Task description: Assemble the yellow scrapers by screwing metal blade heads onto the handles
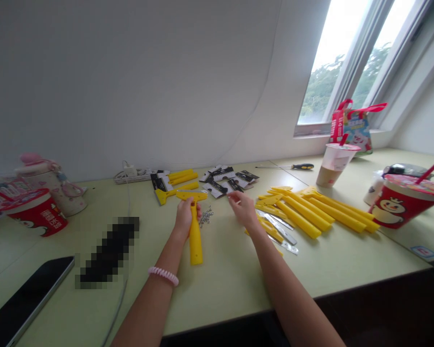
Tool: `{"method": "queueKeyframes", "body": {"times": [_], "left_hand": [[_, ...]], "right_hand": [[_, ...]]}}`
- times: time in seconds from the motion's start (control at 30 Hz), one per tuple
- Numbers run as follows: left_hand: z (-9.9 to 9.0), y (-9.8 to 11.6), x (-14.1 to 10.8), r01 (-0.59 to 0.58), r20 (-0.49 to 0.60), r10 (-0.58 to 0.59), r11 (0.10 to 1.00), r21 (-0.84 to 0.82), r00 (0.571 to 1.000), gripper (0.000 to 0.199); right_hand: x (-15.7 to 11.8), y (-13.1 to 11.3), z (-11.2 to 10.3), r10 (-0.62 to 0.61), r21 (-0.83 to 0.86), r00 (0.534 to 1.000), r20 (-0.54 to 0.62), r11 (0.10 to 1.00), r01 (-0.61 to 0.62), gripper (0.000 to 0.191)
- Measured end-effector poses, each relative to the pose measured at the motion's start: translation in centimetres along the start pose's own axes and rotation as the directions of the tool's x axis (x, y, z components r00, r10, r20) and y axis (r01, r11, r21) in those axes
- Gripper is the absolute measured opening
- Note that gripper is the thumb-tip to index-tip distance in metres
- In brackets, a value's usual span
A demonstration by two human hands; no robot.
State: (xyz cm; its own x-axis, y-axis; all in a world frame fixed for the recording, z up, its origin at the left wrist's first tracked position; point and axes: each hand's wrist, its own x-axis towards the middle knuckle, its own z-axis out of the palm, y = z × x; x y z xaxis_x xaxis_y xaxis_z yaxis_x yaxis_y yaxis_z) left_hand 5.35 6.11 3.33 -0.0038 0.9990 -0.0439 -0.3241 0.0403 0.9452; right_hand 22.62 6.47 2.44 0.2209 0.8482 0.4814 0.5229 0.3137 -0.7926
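Note:
My left hand (186, 217) is closed around the neck of a yellow scraper (196, 241), its wide head pointing away from me and its handle towards me. Small metal screws (206, 217) lie in a loose pile just right of that hand. My right hand (241, 207) is beside the black-and-white cards (217, 187), its fingertips pinched together at the nearest card's edge; what they hold, if anything, cannot be made out. Right of it lie yellow scraper handles (304, 212) and yellow scraper heads (269, 229) with clear-wrapped blades (280, 226).
A screwdriver (302, 166) lies at the back right. Drink cups (401, 202) and a clear cup (332, 166) stand on the right. At left are a red cup (39, 214), a bottle (67, 193) and a phone (29, 301). More yellow scrapers (181, 188) lie behind my left hand.

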Motion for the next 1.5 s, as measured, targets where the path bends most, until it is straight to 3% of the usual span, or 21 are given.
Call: {"method": "queueKeyframes", "body": {"times": [0.1, 0.2, 0.47, 0.67, 0.8, 0.9, 1.0, 1.17, 1.3, 1.5], "left_hand": [[-0.8, 0.5, 0.4, -0.108, -0.14, 0.095, 0.991, -0.083, 0.986, 0.011], [-1.3, 0.6, 0.6, -0.141, -0.205, 0.117, 0.984, -0.109, 0.972, 0.009], [-1.4, -0.3, 0.9, -0.061, -0.202, 0.04, 0.993, -0.099, 0.979, 0.009], [-1.3, -0.3, 0.7, -0.018, -0.145, 0.008, 0.998, -0.064, 0.989, 0.01], [-1.1, -0.5, 0.7, 0.058, -0.075, -0.061, 0.998, -0.037, 0.995, 0.01], [-0.7, -0.8, 0.5, 0.11, 0.01, -0.11, 0.993, 0.03, 0.994, 0.011], [0.0, -1.3, -0.1, 0.135, 0.141, -0.158, 0.977, 0.163, 0.977, 0.013], [1.0, -2.2, -1.1, 0.082, 0.378, -0.191, 0.954, 0.287, 0.906, 0.018], [1.2, -2.8, -1.4, 0.047, 0.459, -0.18, 0.957, 0.286, 0.87, 0.027], [1.1, -3.3, -1.2, 0.053, 0.463, -0.194, 0.953, 0.299, 0.865, 0.026]], "right_hand": [[-0.9, 0.1, 1.0, -0.013, -0.209, 0.973, 0.231, 0.976, 0.063, 0.017], [-1.9, -0.2, 2.4, -0.029, -0.324, 0.938, 0.347, 0.934, 0.149, 0.019], [-2.3, -0.5, 3.6, -0.06, -0.399, 0.929, 0.366, 0.891, 0.215, 0.022], [-2.2, -0.5, 3.9, -0.049, -0.358, 0.938, 0.343, 0.916, 0.179, 0.015], [-1.9, -0.4, 3.5, 0.035, -0.344, 0.952, 0.305, 0.936, 0.075, 0.012], [-1.3, -0.3, 2.6, 0.075, -0.275, 0.986, 0.147, 0.961, -0.032, 0.012], [-0.7, -0.7, 1.6, 0.057, -0.083, 0.998, 0.031, 0.995, -0.055, 0.015], [-0.7, -1.6, 1.5, 0.036, 0.211, 0.976, 0.213, 0.974, -0.082, 0.018], [-0.9, -1.7, 2.0, 0.018, 0.187, 0.961, 0.275, 0.98, -0.072, 0.018], [-1.1, -1.4, 2.3, 0.108, 0.124, 0.951, 0.291, 0.981, -0.149, 0.015]]}}
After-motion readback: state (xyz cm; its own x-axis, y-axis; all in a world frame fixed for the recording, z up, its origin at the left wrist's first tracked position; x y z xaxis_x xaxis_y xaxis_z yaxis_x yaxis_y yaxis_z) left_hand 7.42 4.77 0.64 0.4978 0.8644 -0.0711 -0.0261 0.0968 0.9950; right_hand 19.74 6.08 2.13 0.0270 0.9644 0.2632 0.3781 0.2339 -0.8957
